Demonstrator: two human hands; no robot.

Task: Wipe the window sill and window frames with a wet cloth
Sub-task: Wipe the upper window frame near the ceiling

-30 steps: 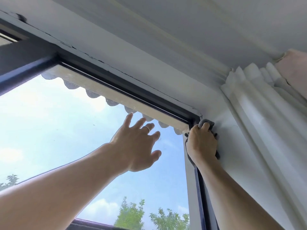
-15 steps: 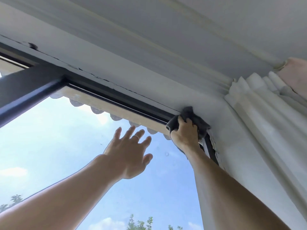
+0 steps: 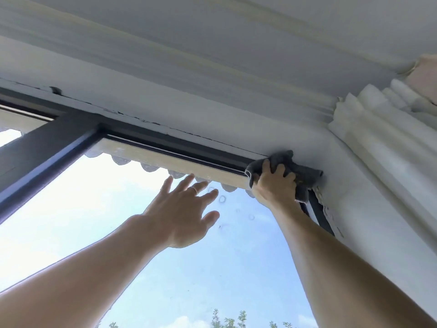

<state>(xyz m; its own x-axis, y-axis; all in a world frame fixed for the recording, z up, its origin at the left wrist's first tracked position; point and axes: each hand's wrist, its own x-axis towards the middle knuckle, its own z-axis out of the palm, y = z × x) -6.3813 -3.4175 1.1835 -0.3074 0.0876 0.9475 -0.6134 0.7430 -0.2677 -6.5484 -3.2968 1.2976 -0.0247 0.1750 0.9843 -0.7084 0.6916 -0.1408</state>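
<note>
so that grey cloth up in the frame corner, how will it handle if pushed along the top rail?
Probably floppy: the cloth bunches and folds under the right hand. Likely light, since its loose edge hangs beside the frame. It would likely drag and crumple rather than slide flat.

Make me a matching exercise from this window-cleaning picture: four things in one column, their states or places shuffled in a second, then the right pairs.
Things
1. right hand
2. left hand
3. cloth
4. curtain

States
A. bunched in the frame's top right corner
B. fingers spread in front of the glass
C. gripping grey fabric
D. white folds at far right

Pairs: 1-C, 2-B, 3-A, 4-D
</note>
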